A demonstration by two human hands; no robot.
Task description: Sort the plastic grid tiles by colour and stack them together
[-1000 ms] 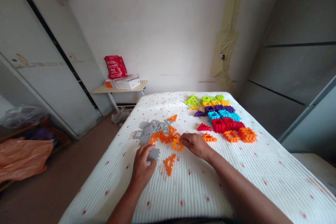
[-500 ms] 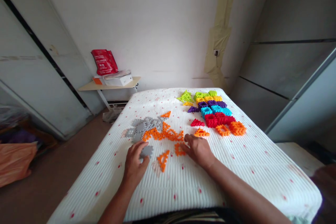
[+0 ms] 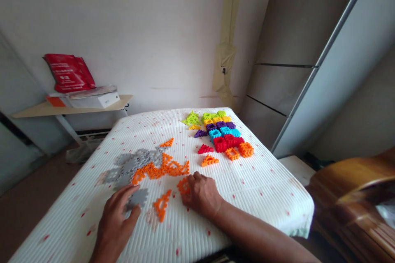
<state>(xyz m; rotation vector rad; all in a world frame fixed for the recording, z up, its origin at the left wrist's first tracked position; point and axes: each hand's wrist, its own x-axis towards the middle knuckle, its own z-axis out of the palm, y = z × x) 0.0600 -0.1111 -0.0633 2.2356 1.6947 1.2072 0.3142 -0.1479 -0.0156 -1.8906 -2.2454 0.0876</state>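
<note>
Near mattress edge, open room

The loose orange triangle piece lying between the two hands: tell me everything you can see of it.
The orange triangle piece is a flat open frame of what looks like plastic, with notched, toothed edges and a hollow middle. It lies flat on the white ribbed bed cover, apart from the joined orange and grey pieces behind it. The left hand, resting on a grey piece, and the right hand flank it; neither touches it.

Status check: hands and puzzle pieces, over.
Left hand flat on grey piece. Right hand fingers on orange piece. Orange triangle loose between hands.
</note>
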